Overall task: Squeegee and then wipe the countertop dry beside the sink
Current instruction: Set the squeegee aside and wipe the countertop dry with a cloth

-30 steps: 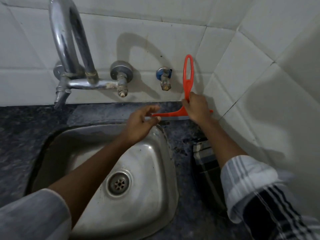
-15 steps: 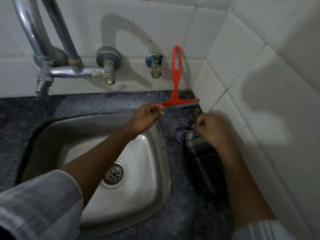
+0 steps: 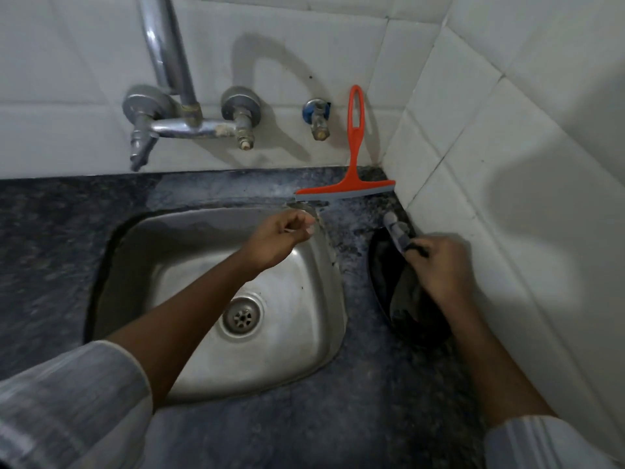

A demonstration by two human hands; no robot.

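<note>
Nearest the camera, both forearms reached out over the dark stone countertop (image 3: 304,431). The right hand (image 3: 439,265) was closed around a bunched dark cloth (image 3: 402,286) lying on the counter right of the sink (image 3: 314,336), close to the side wall. The left hand (image 3: 280,238) hung over the sink's far rim, fingers loosely curled, holding nothing. Further back the orange squeegee (image 3: 351,184) stood in the corner, blade on the counter, handle against the tiles.
</note>
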